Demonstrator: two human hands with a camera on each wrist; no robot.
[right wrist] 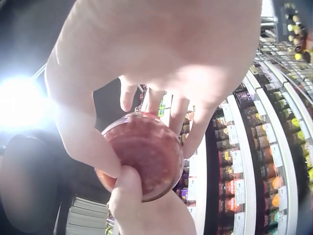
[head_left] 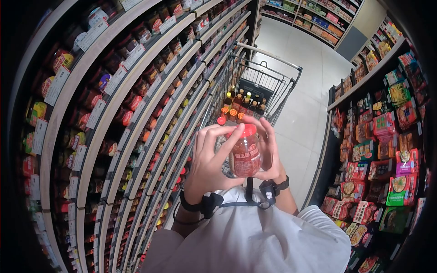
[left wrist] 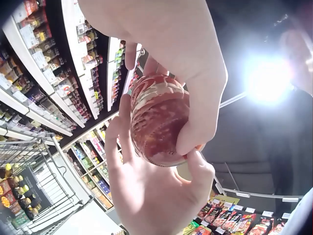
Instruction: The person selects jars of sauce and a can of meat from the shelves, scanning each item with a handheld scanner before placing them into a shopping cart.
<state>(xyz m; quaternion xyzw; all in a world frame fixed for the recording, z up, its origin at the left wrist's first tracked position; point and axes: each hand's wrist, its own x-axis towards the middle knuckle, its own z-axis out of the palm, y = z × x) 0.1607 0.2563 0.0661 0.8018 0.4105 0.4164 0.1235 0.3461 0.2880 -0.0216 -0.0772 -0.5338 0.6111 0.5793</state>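
Observation:
A clear jar (head_left: 246, 158) with a red lid (head_left: 248, 131) and a printed label is held up in front of the chest by both hands. My left hand (head_left: 207, 157) holds it from the left, fingers reaching to the lid. From the other side my right hand (head_left: 271, 152) grips it, its thumb low near the base. Reddish, chunky contents show through the glass in the left wrist view, where the jar (left wrist: 161, 122) is tilted bottom toward the camera. Both thumbs meet at the base of the jar (right wrist: 146, 152) in the right wrist view.
Ahead stands a shopping cart (head_left: 273, 75) carrying several bottles (head_left: 243, 103). Long shelves (head_left: 102, 123) of jars with price tags line the left side. On the right, a rack (head_left: 380, 150) holds packaged foods. Pale floor tiles (head_left: 296, 123) run between them.

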